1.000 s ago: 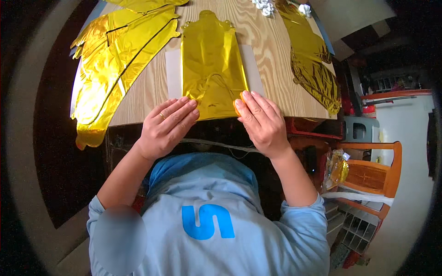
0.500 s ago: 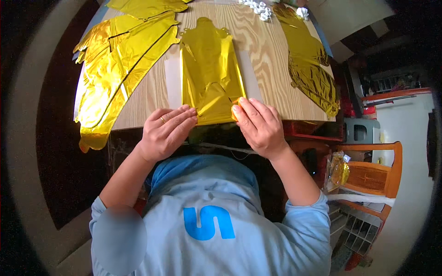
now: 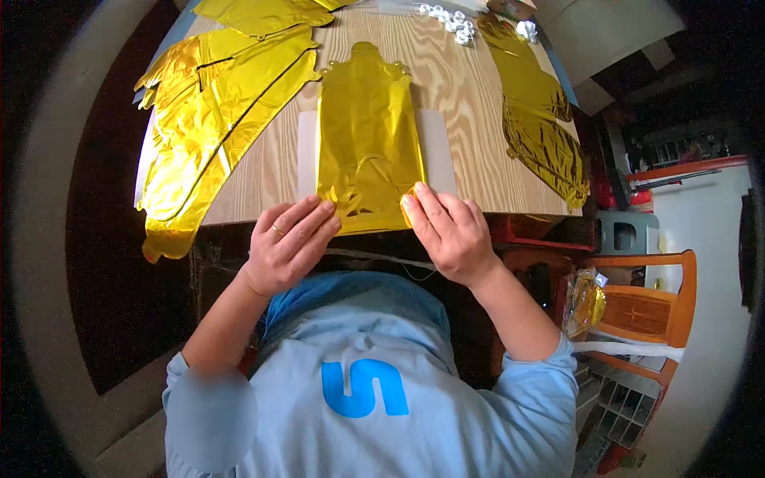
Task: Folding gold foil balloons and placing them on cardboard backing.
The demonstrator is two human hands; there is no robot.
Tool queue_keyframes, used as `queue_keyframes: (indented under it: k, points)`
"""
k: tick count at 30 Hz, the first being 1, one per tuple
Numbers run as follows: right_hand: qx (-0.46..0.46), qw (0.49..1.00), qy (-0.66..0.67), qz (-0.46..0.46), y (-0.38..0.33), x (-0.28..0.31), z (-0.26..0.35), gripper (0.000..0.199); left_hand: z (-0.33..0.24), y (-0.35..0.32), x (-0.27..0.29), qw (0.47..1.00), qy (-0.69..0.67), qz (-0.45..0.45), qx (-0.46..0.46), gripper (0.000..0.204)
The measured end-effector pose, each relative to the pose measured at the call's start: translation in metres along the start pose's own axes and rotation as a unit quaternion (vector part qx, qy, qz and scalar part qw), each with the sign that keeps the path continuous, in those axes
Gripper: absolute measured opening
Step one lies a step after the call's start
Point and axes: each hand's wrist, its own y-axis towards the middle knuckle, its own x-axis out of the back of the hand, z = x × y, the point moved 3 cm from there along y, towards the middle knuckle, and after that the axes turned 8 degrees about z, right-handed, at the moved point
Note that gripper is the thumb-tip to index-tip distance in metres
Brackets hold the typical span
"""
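Head camera view: the gold foil piece lies flat ahead of me and between my hands, its long axis running straight away from my body, its broad near end toward me and its narrow, knobbed end farthest off. Neither hand is clearly the nearer: my left hand is at the near left corner, my right hand at the near right one, so the line from hand to hand crosses the foil's length. The fingers of my left are pressed together, tips touching the foil; those of my right are bunched likewise over an orange patch at its edge, which may or may not be part of the foil. Both thumbs are hidden, so I cannot tell whether either hand pinches. Under the foil a pale sheet shows along both long sides, on the wood-grain table. Larger gold foil lies to the left, a crinkled foil strip to the right, and small white pieces near the far edge
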Motion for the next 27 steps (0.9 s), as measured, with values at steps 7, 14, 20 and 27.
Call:
queue_keyframes:
  k: [7,14,20,27]
  points:
    - [-0.004,1.000,-0.004,0.000,-0.001,0.000,0.000,0.033,0.001,0.006,-0.002,0.999,-0.020,-0.002,0.027,0.033]
    - [-0.014,1.000,0.013,-0.003,0.000,0.004,0.000,0.034,0.003,0.014,0.003,0.998,-0.048,-0.001,0.033,0.030]
    - [0.008,1.000,0.008,0.010,0.016,0.046,-0.021,0.031,0.021,0.054,0.040,0.999,-0.036,-0.006,-0.033,0.025]
    - [0.048,0.972,-0.166,-0.159,0.084,0.122,-0.082,0.030,0.060,0.154,0.122,0.955,0.173,-0.146,-0.193,0.025]
